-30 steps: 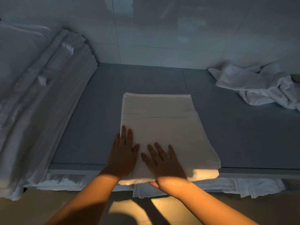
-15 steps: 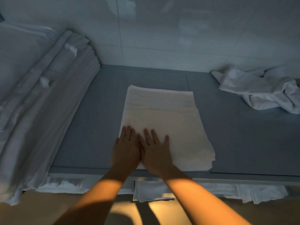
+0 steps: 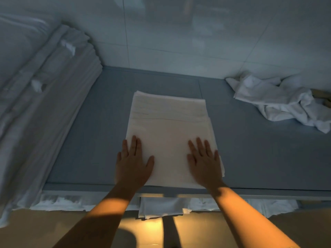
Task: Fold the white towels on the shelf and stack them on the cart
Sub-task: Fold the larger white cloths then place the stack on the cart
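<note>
A folded white cotton towel lies flat on the grey matte shelf, a neat rectangle with its long sides running away from the viewer and a second layer stepping out as a narrower band at its far end. Its near edge sits just inside the shelf's front lip, and its surface looks smooth, with only faint crease lines across the far part. The left hand rests palm-down on the towel's near left corner, fingers straight and close together, the thumb spread toward the middle; its outer edge overhangs onto the shelf. The right hand lies flat on the towel's near right side — fingers straight and slightly fanned, holding nothing. The two hands are well apart, with bare towel between them. Left of the towel, beyond a strip of bare shelf, a tall stack of folded white linen leans along the shelf's side. Right of the towel and farther back, a crumpled white towel lies in a loose heap against the pale tiled wall, well apart from the folded one. Below the towel's near edge, more folded white cloth shows on a lower level — its shape is hard to make out.
</note>
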`<state>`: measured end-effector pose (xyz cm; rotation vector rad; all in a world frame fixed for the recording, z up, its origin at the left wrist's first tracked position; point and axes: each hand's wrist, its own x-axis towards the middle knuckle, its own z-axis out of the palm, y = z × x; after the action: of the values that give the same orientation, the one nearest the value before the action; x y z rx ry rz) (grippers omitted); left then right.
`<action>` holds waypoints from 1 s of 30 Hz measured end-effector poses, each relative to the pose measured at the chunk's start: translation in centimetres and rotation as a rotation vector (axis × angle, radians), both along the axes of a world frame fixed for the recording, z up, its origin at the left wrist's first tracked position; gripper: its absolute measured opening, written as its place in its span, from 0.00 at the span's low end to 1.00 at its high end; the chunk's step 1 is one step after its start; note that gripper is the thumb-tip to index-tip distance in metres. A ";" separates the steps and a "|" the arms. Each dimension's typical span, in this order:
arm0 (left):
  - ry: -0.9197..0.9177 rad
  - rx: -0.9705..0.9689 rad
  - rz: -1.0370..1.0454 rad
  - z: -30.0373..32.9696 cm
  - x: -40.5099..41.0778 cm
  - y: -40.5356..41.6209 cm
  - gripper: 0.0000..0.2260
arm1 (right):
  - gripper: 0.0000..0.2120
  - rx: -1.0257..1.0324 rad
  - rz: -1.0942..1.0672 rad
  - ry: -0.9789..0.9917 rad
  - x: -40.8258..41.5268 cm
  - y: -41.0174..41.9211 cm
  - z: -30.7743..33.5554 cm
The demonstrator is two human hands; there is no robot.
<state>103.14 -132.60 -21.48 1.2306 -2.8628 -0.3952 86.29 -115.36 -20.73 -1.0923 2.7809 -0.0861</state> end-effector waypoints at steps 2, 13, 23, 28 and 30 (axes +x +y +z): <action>0.031 0.039 0.031 0.1 -0.1 0.0 0.37 | 0.25 0.057 -0.147 -0.069 -1.3 -0.6 0.4; 0.095 0.047 0.100 -0.4 0.0 0.5 0.29 | 0.19 -0.218 0.841 -0.170 3.0 -18.3 0.9; 0.210 0.155 0.193 -0.7 -0.4 0.3 0.32 | 0.08 -0.320 0.774 0.059 -2.4 -28.4 0.7; 0.194 0.163 0.318 -0.1 -0.2 0.1 0.28 | 0.14 -0.386 0.938 -0.033 0.2 -24.7 0.4; 0.152 0.142 0.325 0.1 -0.2 0.3 0.28 | 0.15 -0.348 1.074 -0.039 0.9 -22.2 -0.4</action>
<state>102.92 -132.29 -21.41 1.5786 -2.4867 -0.6569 87.20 -137.52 -21.16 -2.4325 1.8185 -0.4458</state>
